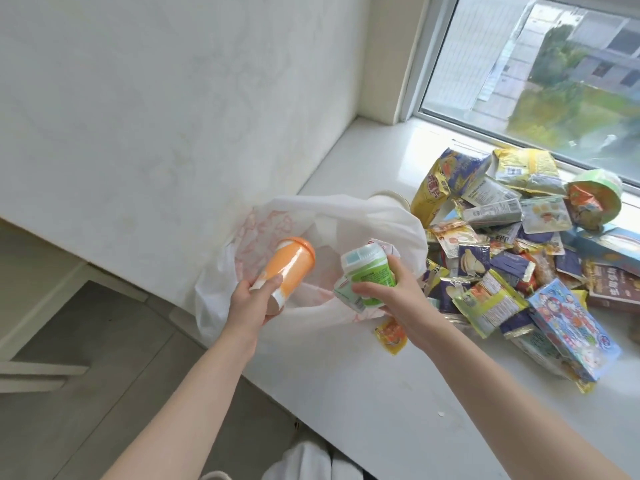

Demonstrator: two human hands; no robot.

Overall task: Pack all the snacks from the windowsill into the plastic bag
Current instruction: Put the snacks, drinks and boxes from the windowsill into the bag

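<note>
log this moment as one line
left hand: holds orange cup | right hand: holds green cup | both at plastic bag mouth | snack pile on windowsill: not yet packed

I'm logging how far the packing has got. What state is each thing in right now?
plastic bag: mouth open, lying on the windowsill.
orange cup: lidded, tilted, held over the bag.
green cup: held over the bag's mouth.
left hand: grips the orange cup.
right hand: grips the green cup.
snack pile: unpacked, heaped by the window.
orange packet: loose on the sill beside the bag.
</note>
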